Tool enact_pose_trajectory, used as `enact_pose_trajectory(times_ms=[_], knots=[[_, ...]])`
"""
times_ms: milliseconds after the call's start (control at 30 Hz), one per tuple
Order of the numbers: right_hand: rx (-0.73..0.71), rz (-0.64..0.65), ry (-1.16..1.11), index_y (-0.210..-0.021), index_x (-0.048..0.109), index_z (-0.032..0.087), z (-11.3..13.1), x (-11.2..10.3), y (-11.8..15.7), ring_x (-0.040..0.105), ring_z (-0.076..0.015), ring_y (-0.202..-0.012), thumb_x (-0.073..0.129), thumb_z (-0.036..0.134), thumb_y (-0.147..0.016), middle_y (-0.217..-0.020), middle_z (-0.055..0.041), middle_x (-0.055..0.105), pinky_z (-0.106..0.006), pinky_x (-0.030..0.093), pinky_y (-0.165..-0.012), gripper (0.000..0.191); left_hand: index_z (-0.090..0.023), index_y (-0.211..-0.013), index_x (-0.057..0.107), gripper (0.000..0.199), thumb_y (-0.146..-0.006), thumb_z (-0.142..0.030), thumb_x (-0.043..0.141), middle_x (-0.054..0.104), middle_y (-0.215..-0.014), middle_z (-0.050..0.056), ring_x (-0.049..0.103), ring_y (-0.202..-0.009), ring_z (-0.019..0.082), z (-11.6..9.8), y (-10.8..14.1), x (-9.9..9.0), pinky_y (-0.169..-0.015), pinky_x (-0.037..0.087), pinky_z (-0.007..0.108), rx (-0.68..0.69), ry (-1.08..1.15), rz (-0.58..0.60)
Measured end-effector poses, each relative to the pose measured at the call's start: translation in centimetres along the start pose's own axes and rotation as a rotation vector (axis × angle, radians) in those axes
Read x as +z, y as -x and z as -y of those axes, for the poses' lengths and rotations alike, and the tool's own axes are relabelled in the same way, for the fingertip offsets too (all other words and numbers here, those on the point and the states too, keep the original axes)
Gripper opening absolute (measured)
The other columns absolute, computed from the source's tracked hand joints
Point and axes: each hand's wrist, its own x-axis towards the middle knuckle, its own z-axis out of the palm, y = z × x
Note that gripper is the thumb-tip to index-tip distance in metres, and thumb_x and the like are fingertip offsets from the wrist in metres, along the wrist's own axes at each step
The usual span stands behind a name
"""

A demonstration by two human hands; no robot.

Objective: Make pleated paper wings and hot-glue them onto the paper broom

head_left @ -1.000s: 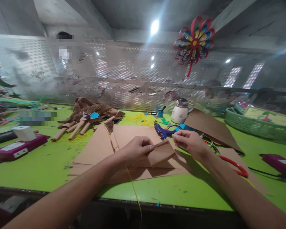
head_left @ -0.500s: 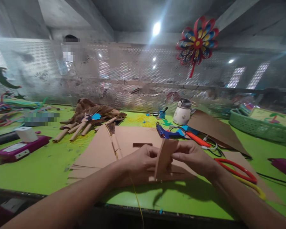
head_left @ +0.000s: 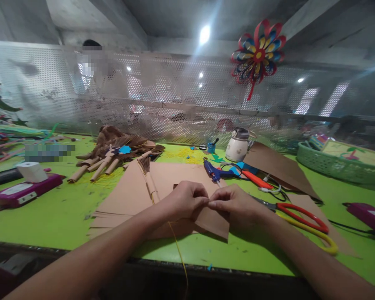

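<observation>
A piece of brown paper (head_left: 213, 221) hangs from the pinched fingers of both my hands, over a stack of light brown sheets (head_left: 118, 196). My left hand (head_left: 187, 201) is closed on its upper edge. Fingertip to fingertip with it, my right hand (head_left: 233, 203) pinches the same edge. Left of my hands, a rolled paper stick with a fringed top (head_left: 150, 179) lies on the sheets. A dark brown strip is mostly hidden behind my left hand. Just beyond my hands lies a blue glue gun (head_left: 217, 171).
Scissors with red and yellow handles (head_left: 303, 216) lie at right. Behind are a white bottle (head_left: 237, 145), brown paper (head_left: 278, 171) and a green basket (head_left: 340, 166). Paper brooms (head_left: 112, 156) lie back left; a purple power strip (head_left: 28, 189) is left, another (head_left: 367, 214) far right.
The brown paper, upright and folded-looking before, now slopes down toward me. My hands have come together at its upper edge, and the dark strip is mostly covered. More of the scissors shows.
</observation>
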Motion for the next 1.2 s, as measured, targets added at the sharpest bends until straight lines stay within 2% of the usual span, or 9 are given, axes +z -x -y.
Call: enact_pose_trajectory(times_ms=[200, 333, 500, 600, 800, 1067, 1200], knots=[[-0.027, -0.105, 0.073, -0.066, 0.063, 0.014, -1.1, -0.5, -0.2, 0.044, -0.0089, -0.049, 0.067, 0.03, -0.069, -0.054, 0.0029, 0.052, -0.023, 0.033, -0.048, 0.016, -0.015, -0.078, 0.066, 0.021, -0.075, -0.025, 0.048, 0.061, -0.067, 0.001, 0.052, -0.06, 0.013, 1.3, -0.5, -0.3, -0.052, 0.035, 0.021, 0.053, -0.1, -0.059], [-0.124, -0.123, 0.33, -0.067, 0.065, 0.015, -0.9, -1.1, -0.2, 0.05, -0.0124, -0.059, 0.062, 0.026, -0.073, -0.062, 0.0002, 0.058, -0.025, 0.038, -0.056, 0.012, -0.017, -0.08, 0.067, 0.019, -0.075, -0.022, 0.049, 0.065, -0.073, 0.002, 0.055, -0.065, 0.014, 2.0, -0.5, -0.2, -0.059, 0.038, 0.023, 0.082, -0.164, -0.038], [-0.236, -0.115, 0.632, -0.069, 0.066, 0.017, -0.3, -1.1, -0.3, 0.055, -0.0147, -0.07, 0.058, 0.02, -0.075, -0.071, -0.0017, 0.063, -0.026, 0.041, -0.065, 0.011, -0.019, -0.079, 0.069, 0.018, -0.076, -0.024, 0.053, 0.066, -0.08, 0.004, 0.058, -0.076, 0.017, 1.8, -0.4, 0.1, -0.067, 0.04, 0.025, 0.168, -0.321, -0.03], [-0.283, -0.095, 0.688, -0.071, 0.066, 0.018, -0.5, -1.0, -0.4, 0.055, -0.0143, -0.069, 0.057, 0.02, -0.077, -0.072, -0.002, 0.063, -0.027, 0.041, -0.065, 0.011, -0.019, -0.078, 0.07, 0.017, -0.077, -0.025, 0.054, 0.065, -0.082, 0.006, 0.057, -0.08, 0.019, 1.6, -0.5, 0.2, -0.069, 0.04, 0.026, 0.213, -0.381, -0.022], [-0.331, -0.075, 0.733, -0.075, 0.066, 0.017, -0.6, -1.0, -0.5, 0.055, -0.0149, -0.07, 0.058, 0.021, -0.08, -0.074, -0.0032, 0.063, -0.028, 0.042, -0.066, 0.011, -0.019, -0.08, 0.069, 0.017, -0.079, -0.026, 0.054, 0.063, -0.074, 0.004, 0.055, -0.066, 0.016, 1.7, -0.8, 0.5, -0.059, 0.038, 0.026, 0.214, -0.411, 0.01], [-0.507, -0.06, 0.792, -0.073, 0.066, 0.016, -1.3, -0.9, -1.1, 0.054, -0.0136, -0.068, 0.058, 0.015, -0.079, -0.072, -0.0033, 0.061, -0.026, 0.04, -0.064, 0.01, -0.016, -0.078, 0.066, 0.012, -0.078, -0.019, 0.054, 0.06, -0.074, 0.003, 0.053, -0.07, 0.016, 1.9, -1.2, 1.1, -0.061, 0.038, 0.025, 0.312, -0.47, -0.019], [-0.531, -0.051, 0.869, -0.073, 0.064, 0.016, -1.4, -0.9, -1.0, 0.053, -0.0133, -0.068, 0.056, 0.011, -0.08, -0.073, -0.0031, 0.06, -0.025, 0.039, -0.063, 0.012, -0.016, -0.076, 0.065, 0.014, -0.076, -0.014, 0.051, 0.059, -0.074, 0.004, 0.053, -0.07, 0.015, 2.1, -1.1, 1.1, -0.062, 0.038, 0.024, 0.331, -0.466, -0.024]])
